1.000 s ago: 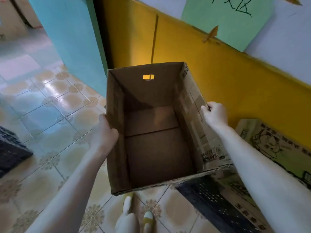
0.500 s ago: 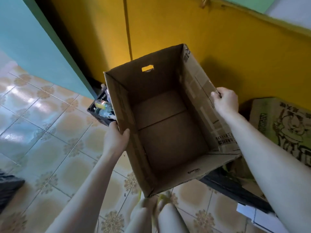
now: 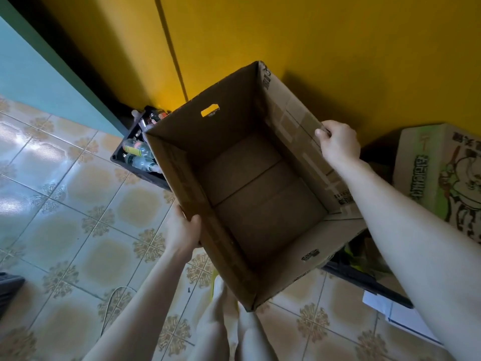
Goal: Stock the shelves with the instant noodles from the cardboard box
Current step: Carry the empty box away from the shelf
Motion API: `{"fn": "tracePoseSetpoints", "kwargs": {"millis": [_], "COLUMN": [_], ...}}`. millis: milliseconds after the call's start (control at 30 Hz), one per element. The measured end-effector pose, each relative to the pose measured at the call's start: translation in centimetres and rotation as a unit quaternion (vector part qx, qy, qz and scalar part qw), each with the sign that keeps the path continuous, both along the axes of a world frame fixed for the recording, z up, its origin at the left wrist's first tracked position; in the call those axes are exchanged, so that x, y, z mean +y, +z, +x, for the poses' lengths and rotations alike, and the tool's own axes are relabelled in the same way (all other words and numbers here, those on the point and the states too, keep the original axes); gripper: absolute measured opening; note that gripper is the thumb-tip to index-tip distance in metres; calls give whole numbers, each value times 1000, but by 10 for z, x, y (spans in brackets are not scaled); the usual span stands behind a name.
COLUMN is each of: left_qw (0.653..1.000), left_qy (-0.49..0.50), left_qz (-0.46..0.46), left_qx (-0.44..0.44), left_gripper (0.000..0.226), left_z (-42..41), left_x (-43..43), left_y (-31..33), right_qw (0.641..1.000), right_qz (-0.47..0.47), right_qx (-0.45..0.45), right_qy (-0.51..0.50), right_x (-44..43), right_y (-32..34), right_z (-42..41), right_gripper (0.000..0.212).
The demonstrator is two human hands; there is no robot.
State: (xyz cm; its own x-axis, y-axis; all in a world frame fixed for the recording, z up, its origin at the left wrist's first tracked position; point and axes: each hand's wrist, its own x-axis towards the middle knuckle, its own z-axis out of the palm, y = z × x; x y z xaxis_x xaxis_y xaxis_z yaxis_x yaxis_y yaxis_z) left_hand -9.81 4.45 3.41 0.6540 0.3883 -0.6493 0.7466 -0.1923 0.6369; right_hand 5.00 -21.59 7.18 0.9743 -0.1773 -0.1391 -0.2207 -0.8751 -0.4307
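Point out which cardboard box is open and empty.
The plain brown box, held by the left hand and right hand, shows a bare bottom. The green-printed box at right sits untouched, its inside unseen.

Mid-frame: open brown cardboard box (image 3: 260, 204), held off the patterned tiled floor (image 3: 78, 204). The left hand (image 3: 183, 230) grips its left wall towards the near corner; the right hand (image 3: 338, 144) grips the right wall's top edge. Behind-left of the box: black plastic crate (image 3: 135, 168) on the floor against the yellow wall (image 3: 338, 48), clear plastic bottles (image 3: 136, 149) in it, part hidden by the box. Left of that wall: teal flat panel (image 3: 33, 74). Right of the box, near the wall: green printed carton (image 3: 437, 173). Below the box's near-right corner: dark low crate (image 3: 364, 280), white paper sheets (image 3: 406, 316) on the floor before it. Under the box: person's bare legs (image 3: 234, 334).
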Motion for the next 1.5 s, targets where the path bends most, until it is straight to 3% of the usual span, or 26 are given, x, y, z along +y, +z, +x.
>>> {"fn": "tracePoseSetpoints", "kwargs": {"millis": [200,733,1000,1267,1367,1500], "left_qw": [999,985,978,956,957,960], "left_qy": [-12,137,154,183,180,184], "left_qz": [1,-85,-124,-202,-197,-179], "left_qx": [39,53,66,111,112,114], "left_gripper": [22,29,31,15,7,13], "left_z": [7,10,16,28,31,39], "left_x": [-14,-58,-90,-103,-108,-112], "left_y": [-27,-73,-116,-158,-173,-191], "right_qw": [999,998,999,999,999,999], "right_qz": [-43,-53,-31,-26,-15,-18], "right_qx": [22,-3,-8,-30,-35,-8], "right_qy": [-13,-20,16,16,17,37], "right_x": [-5,9,-6,-27,-31,-37], "right_y": [-26,-80,-127,-185,-205,-229], "right_z": [14,61,83,96,100,106], "right_gripper": [29,31,33,33,32,35]}}
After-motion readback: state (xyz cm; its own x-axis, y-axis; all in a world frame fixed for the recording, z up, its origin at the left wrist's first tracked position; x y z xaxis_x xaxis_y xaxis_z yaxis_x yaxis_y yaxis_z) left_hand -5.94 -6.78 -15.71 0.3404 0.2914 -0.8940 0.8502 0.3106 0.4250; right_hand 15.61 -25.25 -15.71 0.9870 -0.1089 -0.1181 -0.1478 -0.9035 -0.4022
